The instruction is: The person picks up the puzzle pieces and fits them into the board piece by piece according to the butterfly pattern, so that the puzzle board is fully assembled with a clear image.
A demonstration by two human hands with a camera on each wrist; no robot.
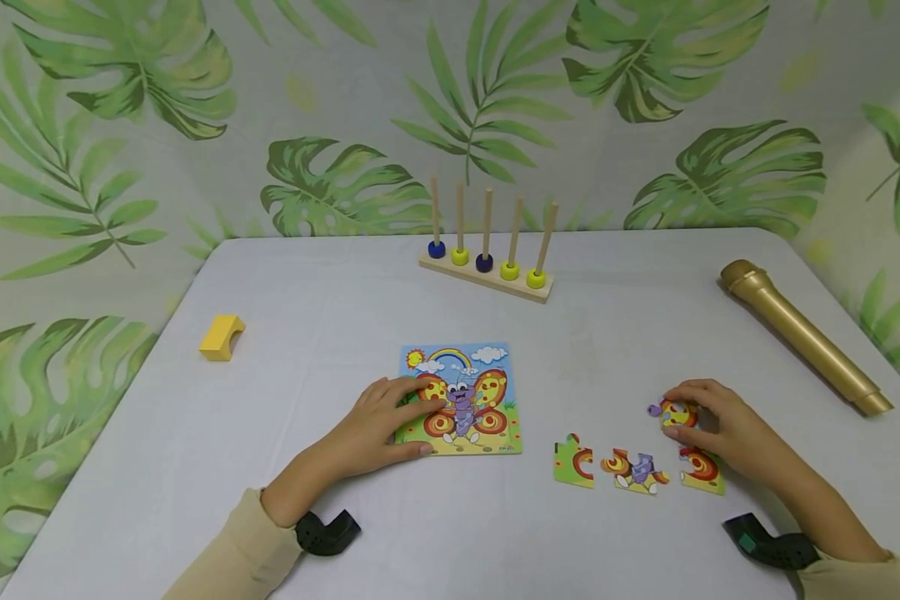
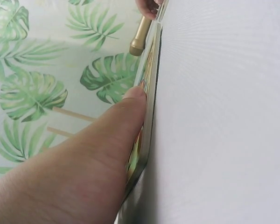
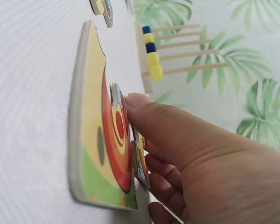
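My left hand (image 1: pixel 375 427) lies on the left part of a square butterfly puzzle board (image 1: pixel 513 400), fingers spread over the picture and thumb along its lower left. In the left wrist view the thumb (image 2: pixel 136 93) rests along the board's edge. To the right, my right hand (image 1: pixel 731 429) pinches a puzzle piece (image 1: pixel 677 415) with a butterfly wing between thumb and fingers, close over the table. Just below it lies a corner piece (image 1: pixel 703 472), large in the right wrist view. A butterfly body piece (image 1: pixel 641 475) and a green corner piece (image 1: pixel 572 462) lie further left.
At the back stands a wooden peg rack (image 1: pixel 487 275) with blue and yellow beads on its upright pegs. A gold microphone (image 1: pixel 806 333) lies at the right edge. A yellow arch block (image 1: pixel 222 337) sits at the left. Behind the table hangs a leaf-print cloth (image 1: pixel 345 100).
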